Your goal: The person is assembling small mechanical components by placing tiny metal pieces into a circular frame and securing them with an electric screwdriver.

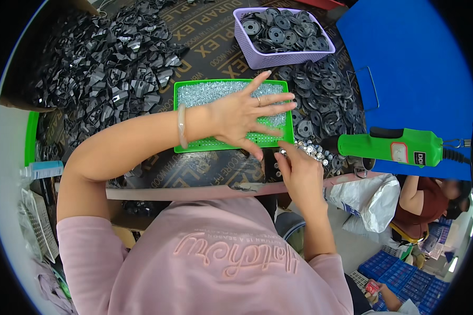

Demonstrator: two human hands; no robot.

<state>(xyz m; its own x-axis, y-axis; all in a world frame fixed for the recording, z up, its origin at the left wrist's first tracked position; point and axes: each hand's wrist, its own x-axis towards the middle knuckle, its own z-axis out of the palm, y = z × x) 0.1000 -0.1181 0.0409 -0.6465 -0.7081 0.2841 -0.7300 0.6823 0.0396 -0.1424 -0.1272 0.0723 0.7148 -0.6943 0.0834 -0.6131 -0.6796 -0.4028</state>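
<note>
My left hand [242, 113] is open, its fingers spread wide over a green tray [286, 131] of small silver screws [205, 92]. Bare perforated bottom shows along the tray's near side. At the tray's near right corner, my right hand [304, 170] has its thumb and forefinger bent toward each other. Something small and silvery shows between those fingertips, too small to name. Beside and under that hand lie small round metal parts [320, 154] in a loose heap.
Black angular plastic pieces [115, 68] are heaped at left. Black discs [320, 97] lie at right, more fill a purple basket [255, 59]. A green power screwdriver [394, 147] hangs at right beside a blue panel [415, 63]. Another person [420, 202] sits beyond a white sack [376, 202].
</note>
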